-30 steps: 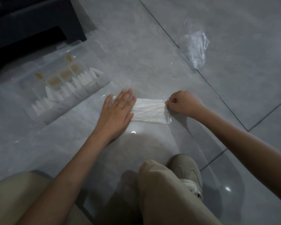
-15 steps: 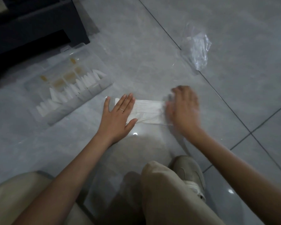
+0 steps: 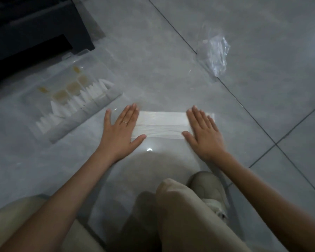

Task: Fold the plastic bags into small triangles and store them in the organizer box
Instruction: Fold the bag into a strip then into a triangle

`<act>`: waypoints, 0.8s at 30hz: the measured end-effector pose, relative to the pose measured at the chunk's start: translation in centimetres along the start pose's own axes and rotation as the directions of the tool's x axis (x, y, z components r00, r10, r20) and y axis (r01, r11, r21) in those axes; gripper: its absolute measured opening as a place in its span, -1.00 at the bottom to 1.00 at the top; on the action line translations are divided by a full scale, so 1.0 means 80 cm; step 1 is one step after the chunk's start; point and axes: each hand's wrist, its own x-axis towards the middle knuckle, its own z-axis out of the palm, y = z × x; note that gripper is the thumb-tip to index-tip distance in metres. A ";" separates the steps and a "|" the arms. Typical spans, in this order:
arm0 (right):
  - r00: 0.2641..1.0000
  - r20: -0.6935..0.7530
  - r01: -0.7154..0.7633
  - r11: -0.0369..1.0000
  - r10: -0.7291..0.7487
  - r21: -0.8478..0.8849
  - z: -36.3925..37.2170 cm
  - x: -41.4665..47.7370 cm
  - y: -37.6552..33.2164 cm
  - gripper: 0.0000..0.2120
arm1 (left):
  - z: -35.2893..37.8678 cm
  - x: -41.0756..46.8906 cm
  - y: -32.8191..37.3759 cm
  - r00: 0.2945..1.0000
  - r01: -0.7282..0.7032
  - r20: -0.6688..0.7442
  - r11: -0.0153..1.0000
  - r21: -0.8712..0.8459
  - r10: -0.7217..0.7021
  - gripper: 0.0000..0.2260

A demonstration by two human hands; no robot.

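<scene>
1. Plastic bag: white, folded into a flat long strip w/ lengthwise creases, lying on the floor btwn both sets of fingers.
2. Left hand: fingers wide & flat, pressing strip's left end; thin ring on one finger.
3. Right hand: fingers spread flat on right end.
4. Organizer box: clear plastic, beyond left fingers, holds white folded triangles.
5. Crumpled clear bag: well beyond right fingers.
6. Floor: glossy grey tile. No legible writing.
</scene>
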 end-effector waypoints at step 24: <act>0.918 -0.105 0.395 0.901 -0.381 0.180 -0.007 0.015 -0.043 -0.63 | -0.039 0.003 0.009 0.958 -0.252 -0.227 0.894 -0.372 0.176 -0.94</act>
